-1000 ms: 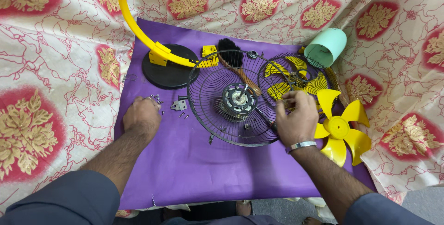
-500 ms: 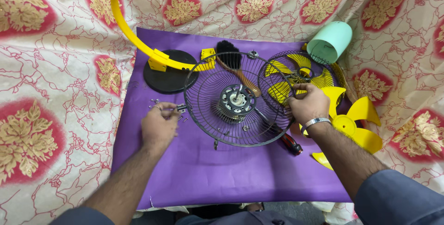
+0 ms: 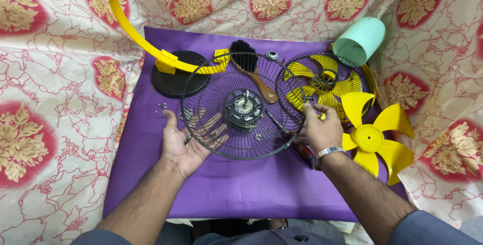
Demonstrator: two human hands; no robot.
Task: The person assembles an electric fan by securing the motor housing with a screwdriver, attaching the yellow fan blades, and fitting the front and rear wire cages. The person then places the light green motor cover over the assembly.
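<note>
A black wire fan guard (image 3: 216,81) with a round motor (image 3: 243,107) at its centre lies tilted over the purple mat (image 3: 236,189). My left hand (image 3: 183,147) is palm up at the guard's left rim. Its fingers reach under the wires and its thumb stays outside. My right hand (image 3: 317,129), with a metal bangle on the wrist, grips the right rim. Several small screws (image 3: 162,106) lie on the mat just left of my left hand.
A second black guard holding a yellow blade (image 3: 322,81) lies to the right, with a loose yellow fan blade (image 3: 372,136) beside it. At the back are a mint green cylinder (image 3: 359,41), a brush (image 3: 246,58), a black round base (image 3: 173,79) and a yellow curved arm (image 3: 126,23). A red-handled screwdriver (image 3: 304,152) pokes out under my right hand.
My left hand has left the screws, turned palm up and slid under the guard's left rim. The guard has shifted left and lifted. My right hand stays on the right rim.
</note>
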